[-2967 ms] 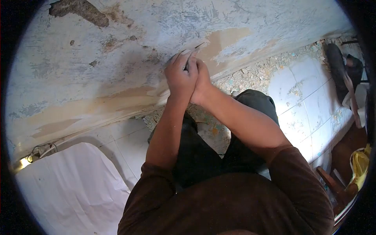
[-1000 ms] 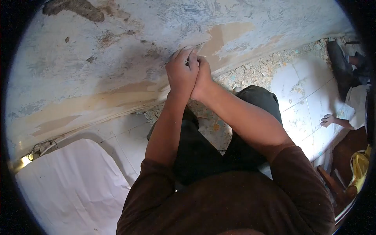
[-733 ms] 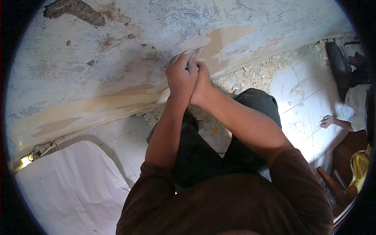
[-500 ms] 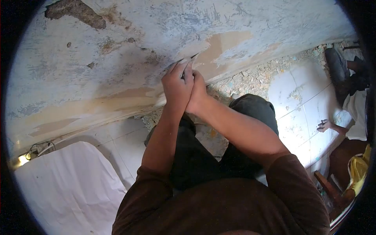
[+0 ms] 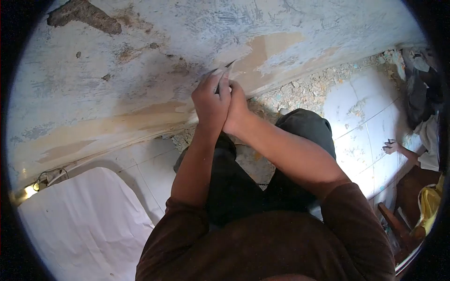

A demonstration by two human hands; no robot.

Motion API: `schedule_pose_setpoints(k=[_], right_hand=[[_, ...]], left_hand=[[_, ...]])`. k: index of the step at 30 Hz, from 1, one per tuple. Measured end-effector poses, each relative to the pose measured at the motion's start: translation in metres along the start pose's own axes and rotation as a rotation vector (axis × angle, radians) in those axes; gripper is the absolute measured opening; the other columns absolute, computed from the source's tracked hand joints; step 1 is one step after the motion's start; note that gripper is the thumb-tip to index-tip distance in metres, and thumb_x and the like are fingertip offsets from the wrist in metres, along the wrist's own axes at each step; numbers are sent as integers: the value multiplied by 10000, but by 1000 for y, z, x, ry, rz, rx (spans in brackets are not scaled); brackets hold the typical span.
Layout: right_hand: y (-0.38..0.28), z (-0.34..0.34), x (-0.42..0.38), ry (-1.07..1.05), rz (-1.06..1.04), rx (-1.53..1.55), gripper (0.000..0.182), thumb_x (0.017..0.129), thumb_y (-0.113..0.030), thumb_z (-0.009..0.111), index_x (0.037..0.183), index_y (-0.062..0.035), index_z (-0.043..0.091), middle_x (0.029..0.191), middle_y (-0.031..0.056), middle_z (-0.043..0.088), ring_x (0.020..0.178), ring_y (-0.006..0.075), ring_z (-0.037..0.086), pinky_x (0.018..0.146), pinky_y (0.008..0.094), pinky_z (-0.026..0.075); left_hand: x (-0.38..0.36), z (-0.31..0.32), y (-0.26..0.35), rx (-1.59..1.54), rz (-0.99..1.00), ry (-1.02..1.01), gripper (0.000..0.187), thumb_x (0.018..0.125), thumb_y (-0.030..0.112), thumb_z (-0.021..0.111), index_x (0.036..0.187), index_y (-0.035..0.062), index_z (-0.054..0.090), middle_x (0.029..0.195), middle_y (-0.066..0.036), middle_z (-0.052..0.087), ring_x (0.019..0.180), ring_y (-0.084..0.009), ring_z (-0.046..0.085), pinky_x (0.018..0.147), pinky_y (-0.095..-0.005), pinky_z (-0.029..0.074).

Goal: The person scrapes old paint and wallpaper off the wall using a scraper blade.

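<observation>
Both hands are together against the patchy wall, above my knees. My left hand is closed around a thin dark-edged scraper blade, whose tip shows above the fingers at the wall. Pressed against it from the right, my right hand has its fingers closed by the left hand; how much of the tool it grips is hidden. Beside the blade the wall shows a bare tan patch.
Chips of debris lie along the wall's foot on white tiles. A white sheet lies at lower left, near a lit lamp. Another person's hand is at right, near a yellow bag.
My hands and the blade have shifted very slightly up and left in the view. At the right, the other person's leg and hand have moved a little.
</observation>
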State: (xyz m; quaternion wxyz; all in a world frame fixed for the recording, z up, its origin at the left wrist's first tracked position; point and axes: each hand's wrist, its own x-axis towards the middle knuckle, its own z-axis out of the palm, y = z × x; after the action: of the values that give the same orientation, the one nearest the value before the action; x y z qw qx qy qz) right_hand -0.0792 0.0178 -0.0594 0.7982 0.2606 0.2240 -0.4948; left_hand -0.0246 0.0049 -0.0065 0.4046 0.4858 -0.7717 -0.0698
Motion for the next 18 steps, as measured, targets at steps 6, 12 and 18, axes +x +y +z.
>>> schedule_pose_setpoints(k=[6, 12, 18], right_hand=[[-12, 13, -18, -270, 34, 12, 435, 983, -453, 361, 1130, -91, 552, 1082, 142, 623, 989, 299, 612, 867, 475, 489], [-13, 19, -27, -173, 22, -43, 406, 978, -429, 367, 1082, -107, 592, 1062, 108, 647, 991, 278, 622, 900, 446, 491], [-1, 9, -16, -215, -20, -38, 426, 985, -457, 371, 1075, -92, 571, 1031, 144, 635, 978, 300, 613, 869, 453, 492]], left_hand=[[7, 5, 3, -73, -26, -94, 143, 867, 93, 645, 955, -10, 693, 909, -187, 699, 813, -378, 670, 753, -413, 536], [6, 9, -3, -27, -32, -64, 155, 883, 127, 673, 960, 2, 721, 877, -179, 711, 798, -327, 697, 743, -369, 526], [2, 2, 3, -99, -37, -27, 137, 859, 106, 651, 940, 4, 692, 897, -177, 694, 808, -379, 661, 711, -421, 529]])
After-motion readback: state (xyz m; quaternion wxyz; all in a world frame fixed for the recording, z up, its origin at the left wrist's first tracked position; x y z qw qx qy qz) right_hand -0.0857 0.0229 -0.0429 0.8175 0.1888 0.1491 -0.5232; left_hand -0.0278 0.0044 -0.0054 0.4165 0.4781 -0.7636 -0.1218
